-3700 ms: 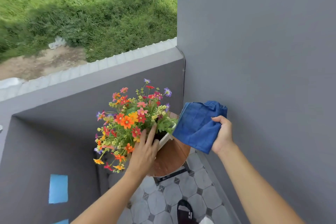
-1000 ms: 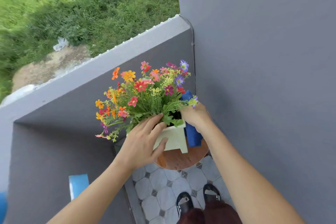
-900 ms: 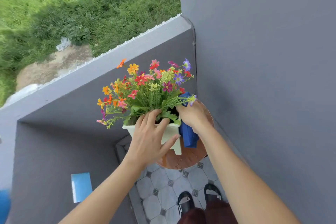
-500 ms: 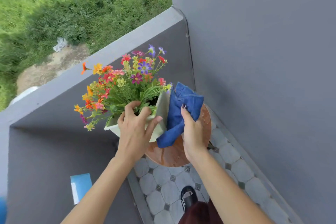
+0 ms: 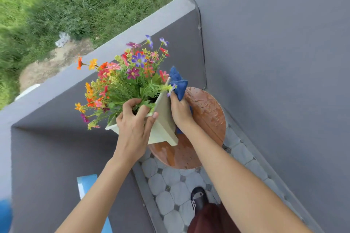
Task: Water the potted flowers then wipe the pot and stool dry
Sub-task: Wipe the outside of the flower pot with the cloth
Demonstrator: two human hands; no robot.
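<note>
Brown stool: your landmark; its round top glistens with water drops and has not been wiped yet.
Left hand: your fingers curl over the near rim of the pot, thumb on its outer wall; you have tipped it further left than half a second ago, so one foot hangs clear above the stool's left edge.
Cream pot: tilted, held up over the stool's left side, right wall now exposed.
Right hand: you pinch the blue cloth against that right wall; it has slid up toward the rim since half a second ago.
Flowers: leaning left, away from the stool.
Meaning: watering looks finished; I judge pot drying under way, stool next.
</note>
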